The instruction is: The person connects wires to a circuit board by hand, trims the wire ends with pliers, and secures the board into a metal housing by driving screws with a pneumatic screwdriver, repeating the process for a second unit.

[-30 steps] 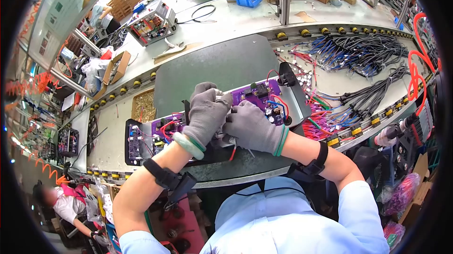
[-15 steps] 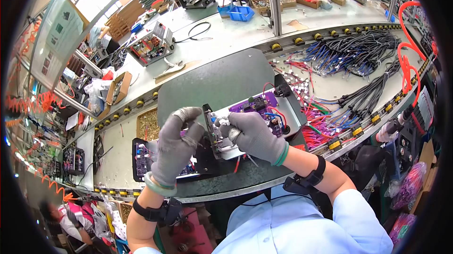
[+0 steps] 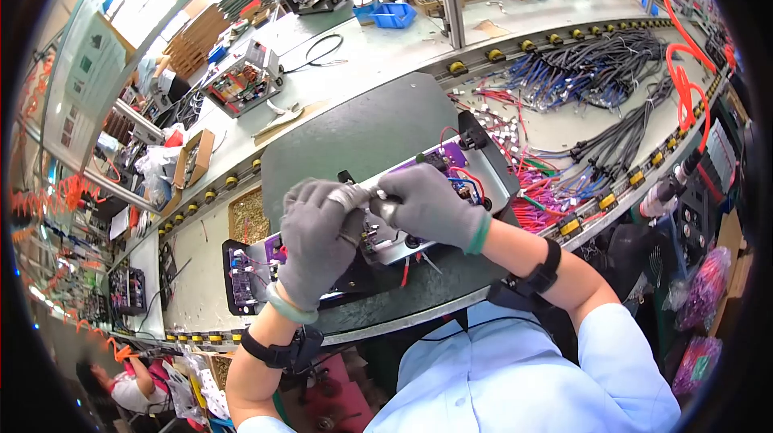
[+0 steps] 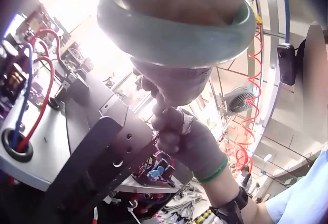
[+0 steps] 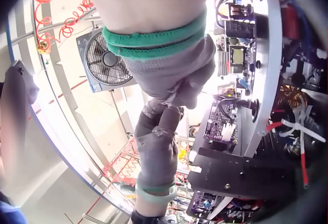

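My grey-gloved left hand [image 3: 314, 228] and right hand [image 3: 435, 206] meet fingertip to fingertip above an open metal chassis [image 3: 493, 178]. Fingers are bent on both, and the glove tips look pale and wrapped. I cannot tell whether something small sits between them. Under the right hand the chassis carries a purple circuit board [image 3: 439, 158] with red and blue wires. A black end plate [image 4: 92, 167] of the chassis stands close below the hands in the left wrist view. Left of it, partly covered by my left hand, lies another unit with a purple board [image 3: 245, 276].
A dark mat [image 3: 362, 127] lies beyond the chassis. Bundled black cables [image 3: 576, 71] and pink wires [image 3: 539, 195] fill the right side. A box of small metal parts [image 3: 250, 216] sits at the left. Another person [image 3: 133, 389] is at the lower left.
A second ago the hands were together over the chassis. Half a second ago the left hand was apart, off to the left; now it is back against the right hand's fingertips.
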Demonstrator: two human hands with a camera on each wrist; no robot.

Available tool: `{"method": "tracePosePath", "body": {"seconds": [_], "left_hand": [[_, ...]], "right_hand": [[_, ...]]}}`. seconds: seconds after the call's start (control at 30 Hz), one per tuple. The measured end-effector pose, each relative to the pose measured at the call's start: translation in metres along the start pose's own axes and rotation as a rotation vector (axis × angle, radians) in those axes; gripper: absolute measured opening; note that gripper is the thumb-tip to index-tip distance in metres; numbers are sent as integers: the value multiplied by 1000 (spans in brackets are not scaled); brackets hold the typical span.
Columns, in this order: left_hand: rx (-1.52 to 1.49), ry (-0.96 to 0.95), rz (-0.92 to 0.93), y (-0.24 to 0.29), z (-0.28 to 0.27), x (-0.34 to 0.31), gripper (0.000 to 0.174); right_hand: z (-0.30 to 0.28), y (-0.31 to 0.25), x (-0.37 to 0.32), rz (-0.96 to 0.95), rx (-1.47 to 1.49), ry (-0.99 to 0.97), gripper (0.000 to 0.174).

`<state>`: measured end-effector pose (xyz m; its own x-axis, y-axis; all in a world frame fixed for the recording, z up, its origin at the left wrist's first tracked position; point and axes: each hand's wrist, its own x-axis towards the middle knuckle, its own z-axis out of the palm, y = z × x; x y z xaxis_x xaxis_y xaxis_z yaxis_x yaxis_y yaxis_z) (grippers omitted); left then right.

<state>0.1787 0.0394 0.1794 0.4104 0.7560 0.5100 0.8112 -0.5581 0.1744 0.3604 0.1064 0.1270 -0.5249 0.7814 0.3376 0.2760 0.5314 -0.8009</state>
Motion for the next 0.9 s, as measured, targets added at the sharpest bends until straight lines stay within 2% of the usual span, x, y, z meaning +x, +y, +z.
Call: {"method": "tracePosePath", "body": {"seconds": [0.03, 0.07, 0.1, 0.13, 0.17, 0.2, 0.27, 0.33, 0.47, 0.53, 0.9], "left_hand": [[65, 54, -91, -3, 5, 0, 30], [131, 108, -182, -7, 12, -1, 35], [118, -45, -388, -19, 18, -9, 38], [115, -49, -382, -27, 21, -14, 38], [223, -241, -392, -31, 21, -15, 37], [333, -437, -399, -33, 21, -14, 37], [275, -435, -426, -34, 24, -15, 34], [70, -242, -490, -36, 30, -24, 28], [30, -265, -388, -43, 31, -26, 25], [-8, -192, -456, -37, 31, -24, 23], [-56, -186, -439, -36, 34, -22, 22]], "right_hand": [[3, 3, 6, -25, -184, -2, 14], [6, 8, 10, -15, -185, 4, 14], [11, 13, 13, -78, -458, -63, 13], [16, 17, 16, -143, -732, -130, 11], [22, 17, 18, -98, -854, -259, 13], [24, 19, 17, -89, -850, -254, 13], [25, 21, 16, -140, -762, -212, 13], [26, 20, 14, -137, -743, -178, 11], [29, 20, 12, -182, -772, -111, 8], [30, 21, 13, -187, -745, -102, 8], [37, 20, 15, -238, -799, -75, 10]]}}
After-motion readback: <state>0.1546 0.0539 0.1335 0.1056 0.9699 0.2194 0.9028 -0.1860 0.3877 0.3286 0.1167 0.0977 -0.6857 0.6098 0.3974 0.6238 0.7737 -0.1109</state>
